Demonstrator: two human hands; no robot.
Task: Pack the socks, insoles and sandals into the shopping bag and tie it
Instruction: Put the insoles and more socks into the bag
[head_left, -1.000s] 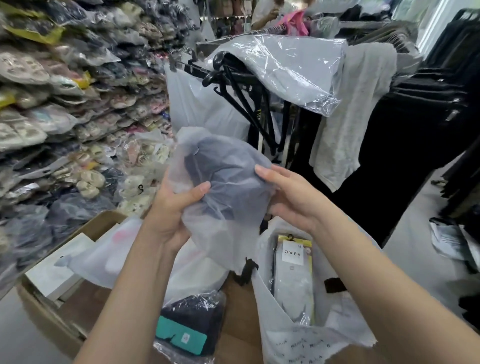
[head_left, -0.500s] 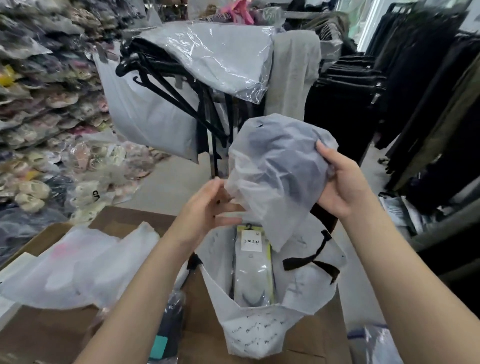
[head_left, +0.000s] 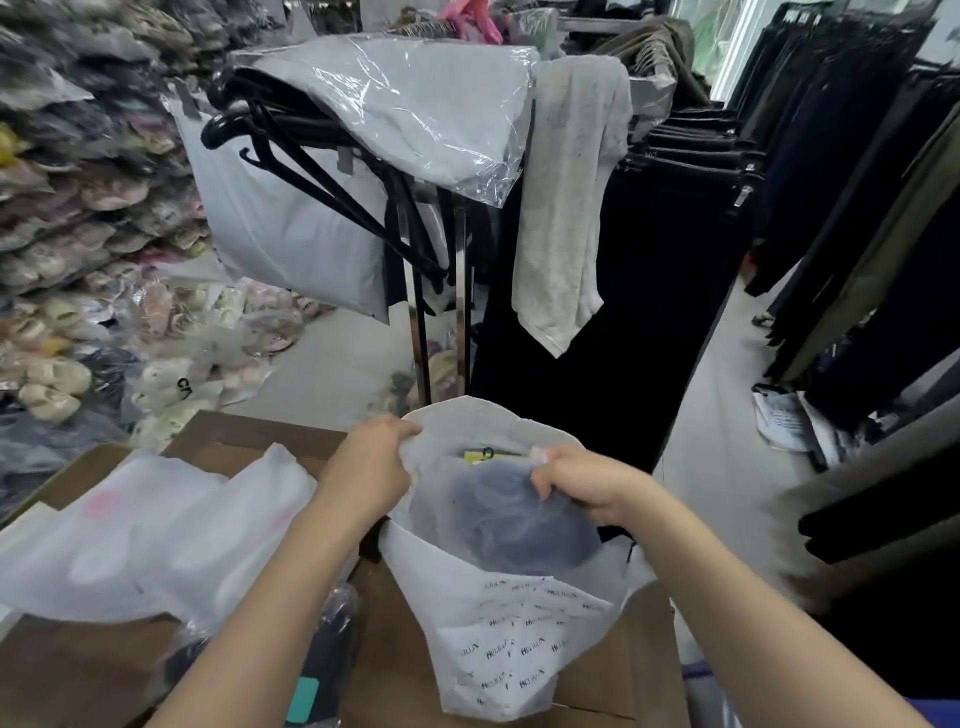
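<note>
Lowered since the earlier frame, the wrapped dark bundle (head_left: 519, 525) sits inside the shopping bag (head_left: 509, 639). Right hand (head_left: 587, 486) pinches its soft, slippery wrap; left hand (head_left: 371, 467) clamps the rim.

**Shopping bag and contents during packing**

The white shopping bag (head_left: 511, 639), printed with small repeated dark lettering, stands upright on a cardboard box with its mouth open. Inside, near the top, lies a dark item wrapped in a translucent pouch (head_left: 519, 525). Behind it, a yellow-edged sock pack (head_left: 488, 455) shows just above the pouch. Two more translucent pouches (head_left: 156, 540) lie flat on the box to the left of the bag.
</note>
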